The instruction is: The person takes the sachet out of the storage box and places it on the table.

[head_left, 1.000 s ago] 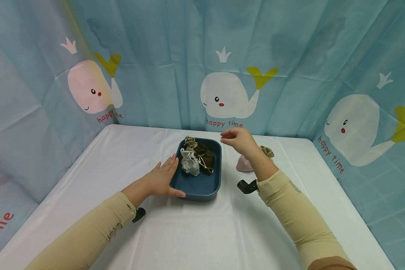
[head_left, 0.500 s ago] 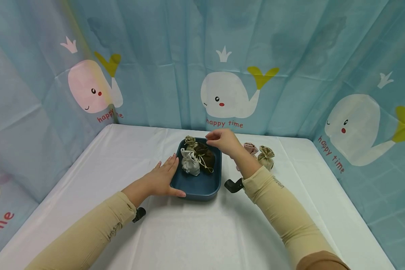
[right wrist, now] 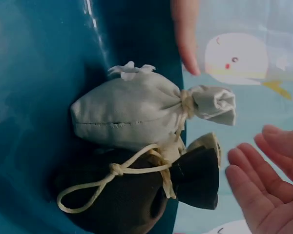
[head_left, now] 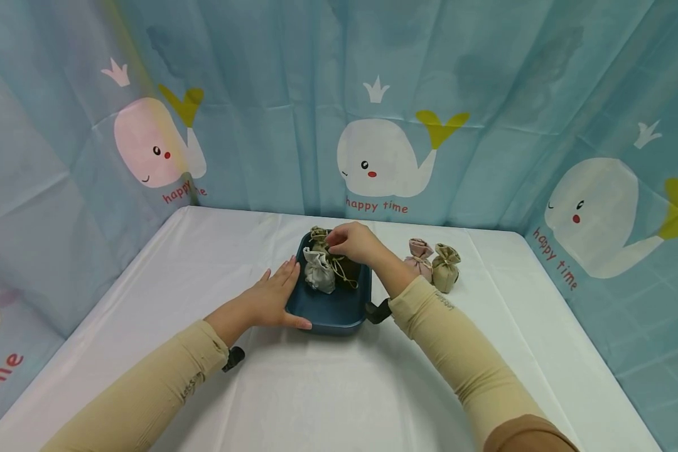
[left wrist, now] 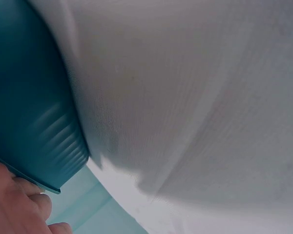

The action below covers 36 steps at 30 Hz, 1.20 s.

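Note:
A dark blue rectangular basin (head_left: 332, 314) holds several drawstring pouches. Among them are a light grey pouch (head_left: 319, 277), a dark brown pouch (right wrist: 112, 190) with a cream cord and, at the back, an olive pouch (head_left: 319, 236). My left hand (head_left: 268, 302) rests against the basin's left side, fingers spread and thumb at the near left corner. Over the basin hovers my right hand (head_left: 357, 243), fingers slightly bent. The right wrist view shows its fingertips apart from the brown pouch's gathered neck, with nothing between them. Part of the brown pouch is hidden under this hand in the head view.
Right of the basin, a pink pouch (head_left: 420, 258) and an olive-khaki pouch (head_left: 445, 271) stand side by side on the white tablecloth (head_left: 316, 395). A blue curtain (head_left: 248, 157) with whale prints hangs behind and along both sides of the table.
My right hand has moved left and slightly down, from beside the basin's far right corner to over the pouches inside. The pink and khaki pouches have come into view. The left hand stays put.

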Available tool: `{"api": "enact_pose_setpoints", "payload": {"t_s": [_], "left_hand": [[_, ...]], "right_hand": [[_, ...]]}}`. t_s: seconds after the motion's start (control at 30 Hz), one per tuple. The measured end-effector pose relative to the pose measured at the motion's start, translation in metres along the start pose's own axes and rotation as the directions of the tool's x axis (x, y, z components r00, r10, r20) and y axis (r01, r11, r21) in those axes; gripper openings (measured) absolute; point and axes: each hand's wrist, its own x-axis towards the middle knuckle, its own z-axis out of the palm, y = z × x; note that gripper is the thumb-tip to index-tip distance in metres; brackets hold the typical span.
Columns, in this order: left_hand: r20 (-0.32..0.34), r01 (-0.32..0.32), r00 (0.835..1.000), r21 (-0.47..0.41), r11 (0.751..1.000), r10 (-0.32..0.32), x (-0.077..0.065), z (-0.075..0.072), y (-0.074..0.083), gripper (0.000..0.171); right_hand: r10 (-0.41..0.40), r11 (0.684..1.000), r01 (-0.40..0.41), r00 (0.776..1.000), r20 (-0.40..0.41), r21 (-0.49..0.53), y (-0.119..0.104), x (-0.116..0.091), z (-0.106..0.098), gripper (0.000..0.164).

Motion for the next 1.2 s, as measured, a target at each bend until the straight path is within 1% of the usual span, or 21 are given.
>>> {"api": "enact_pose_setpoints", "payload": {"t_s": [0.17, 0.4, 0.5, 0.7, 0.8, 0.97, 1.2], "left_hand": [[0.002, -0.003, 1.0, -0.005, 1.0, 0.003, -0.001, -0.001, 0.0, 0.131], [-0.006, -0.01, 1.0, -0.003, 1.0, 0.01, 0.0, 0.0, 0.0, 0.131], [-0.006, -0.01, 1.0, 0.005, 1.0, 0.011, 0.0, 0.0, -0.001, 0.131], [-0.003, -0.008, 1.0, 0.005, 1.0, 0.008, 0.0, 0.001, 0.0, 0.13], [-0.002, -0.009, 1.0, 0.002, 1.0, 0.009, -0.001, 0.0, 0.0, 0.13], [-0.006, -0.011, 1.0, -0.011, 1.0, 0.011, -0.001, 0.0, 0.0, 0.129], [-0.01, -0.014, 1.0, -0.001, 1.0, 0.014, 0.0, 0.001, 0.0, 0.128]], "right_hand": [[0.011, 0.999, -0.009, 0.998, 0.055, -0.039, -0.004, 0.002, 0.006, 0.022], [0.003, 0.997, 0.005, 0.995, 0.098, -0.077, -0.006, 0.004, 0.01, 0.019], [0.001, 0.996, 0.009, 0.993, 0.12, -0.083, -0.008, 0.005, 0.011, 0.02], [-0.002, 0.995, 0.017, 0.99, 0.14, -0.102, -0.011, 0.007, 0.014, 0.022], [-0.007, 0.994, 0.023, 0.99, 0.142, -0.111, -0.011, 0.008, 0.016, 0.02], [0.001, 0.993, 0.013, 0.993, 0.118, -0.121, -0.013, 0.01, 0.019, 0.014], [-0.009, 0.987, 0.024, 0.995, 0.096, -0.158, -0.013, 0.013, 0.02, 0.013]]}}
